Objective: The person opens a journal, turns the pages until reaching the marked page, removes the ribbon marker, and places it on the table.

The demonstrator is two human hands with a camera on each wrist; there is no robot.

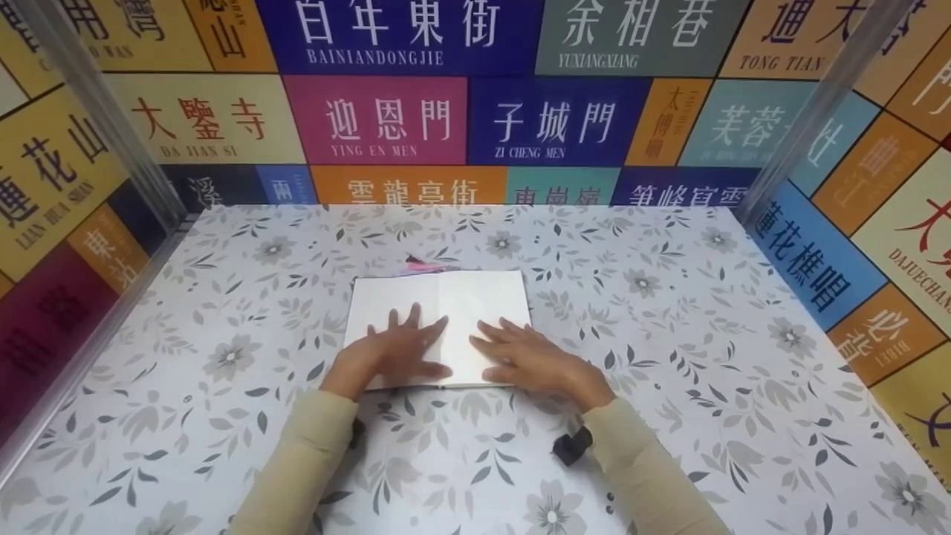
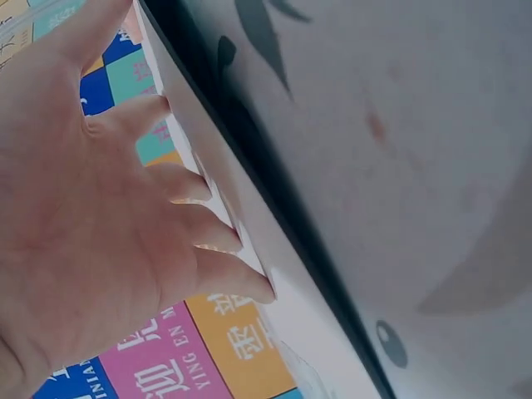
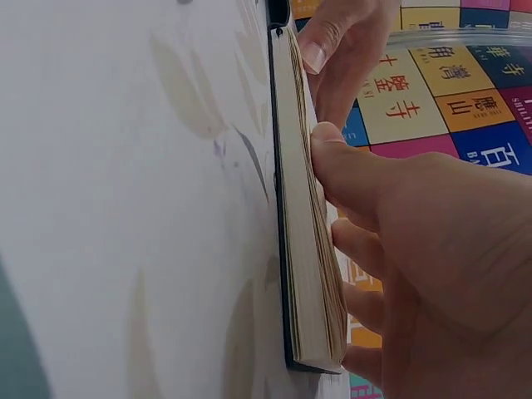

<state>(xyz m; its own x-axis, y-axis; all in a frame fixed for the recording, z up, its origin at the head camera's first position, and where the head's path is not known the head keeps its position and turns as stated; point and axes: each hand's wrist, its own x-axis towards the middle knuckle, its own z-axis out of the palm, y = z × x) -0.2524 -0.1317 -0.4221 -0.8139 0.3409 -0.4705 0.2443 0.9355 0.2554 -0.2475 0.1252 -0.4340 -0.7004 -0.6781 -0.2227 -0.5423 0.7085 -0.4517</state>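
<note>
An open notebook (image 1: 461,301) with blank white pages lies flat in the middle of the flower-patterned table (image 1: 669,312). My left hand (image 1: 397,348) rests flat on its left page with fingers spread. My right hand (image 1: 520,355) lies flat on the right page, fingers straight. In the left wrist view my left hand (image 2: 108,216) touches the notebook's page edge (image 2: 241,224) with its fingertips. In the right wrist view my right hand (image 3: 399,208) presses its thumb against the stacked pages of the notebook (image 3: 307,249), which has a dark cover underneath.
A small pink item (image 1: 423,264) pokes out behind the notebook's far edge. Colourful sign-printed walls (image 1: 475,96) enclose the table at the back and both sides, with slanted metal posts (image 1: 817,111) in the corners. A dark wrist-mounted device (image 1: 572,446) sits under my right sleeve.
</note>
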